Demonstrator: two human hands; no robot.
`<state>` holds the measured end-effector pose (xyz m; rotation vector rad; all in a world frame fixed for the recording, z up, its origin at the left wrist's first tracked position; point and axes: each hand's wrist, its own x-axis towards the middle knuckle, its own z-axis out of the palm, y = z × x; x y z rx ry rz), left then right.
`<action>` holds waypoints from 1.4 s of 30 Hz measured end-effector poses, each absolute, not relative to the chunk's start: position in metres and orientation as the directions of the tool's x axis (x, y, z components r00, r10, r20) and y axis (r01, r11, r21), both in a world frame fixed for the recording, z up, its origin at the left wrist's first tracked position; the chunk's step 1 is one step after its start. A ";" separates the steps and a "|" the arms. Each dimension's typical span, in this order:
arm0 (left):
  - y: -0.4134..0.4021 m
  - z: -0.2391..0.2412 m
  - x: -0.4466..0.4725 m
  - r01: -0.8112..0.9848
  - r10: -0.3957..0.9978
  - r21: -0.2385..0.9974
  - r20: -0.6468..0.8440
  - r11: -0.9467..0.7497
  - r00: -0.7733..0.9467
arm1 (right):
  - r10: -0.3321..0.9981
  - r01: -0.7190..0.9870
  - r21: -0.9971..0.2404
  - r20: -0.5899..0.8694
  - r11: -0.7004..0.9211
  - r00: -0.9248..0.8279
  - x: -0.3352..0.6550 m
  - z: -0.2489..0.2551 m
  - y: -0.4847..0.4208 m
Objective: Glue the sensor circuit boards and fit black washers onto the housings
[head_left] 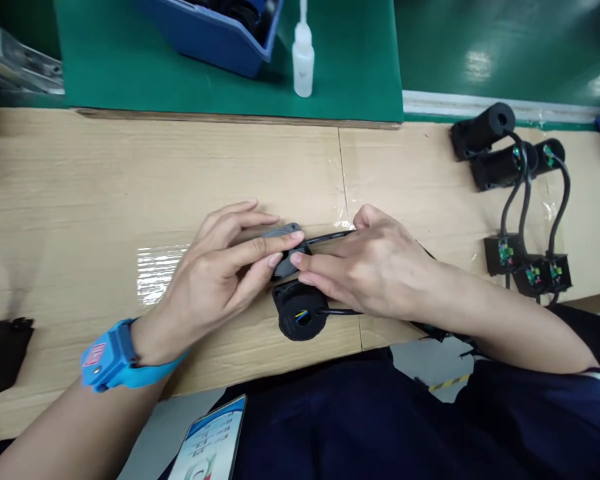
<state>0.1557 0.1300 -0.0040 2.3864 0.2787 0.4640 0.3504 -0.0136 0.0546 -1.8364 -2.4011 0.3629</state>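
My left hand (220, 273) and my right hand (367, 267) meet over a small grey flat part (281, 235) on the cardboard-covered bench (80, 200). Fingers of both hands pinch it from either side. Just below them lies a black round socket housing (300, 315) with coloured wires showing in its hole and a black cable (337, 311) running right under my right hand. Another thin black cable (330, 236) leads from the grey part toward my right thumb. A blue wrist strap (114, 357) sits on my left wrist.
Three finished black connector assemblies (510, 160) with cables and small green boards lie at the right. A white squeeze bottle (303, 57) and a blue bin (215, 30) stand on a green mat (130, 67) behind. A black object (0, 353) sits at the left edge.
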 end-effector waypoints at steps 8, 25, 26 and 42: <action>0.131 -0.004 0.158 0.033 0.235 0.617 0.249 -0.787 0.940 | 0.961 0.953 -0.228 -0.147 0.197 -0.234 0.348 0.058 -0.014; 0.126 -0.008 0.157 0.097 0.325 0.679 0.217 -0.727 0.921 | 0.922 0.862 -0.326 0.140 0.387 -0.361 0.371 0.051 -0.040; 0.126 -0.008 0.157 0.116 0.338 0.675 0.207 -0.729 0.918 | 0.918 0.868 -0.298 0.148 0.397 -0.369 0.373 0.050 -0.042; 0.124 -0.010 0.157 0.082 0.388 0.790 0.205 -0.608 0.899 | 0.876 0.858 -0.178 0.105 0.482 -0.470 0.374 0.042 -0.036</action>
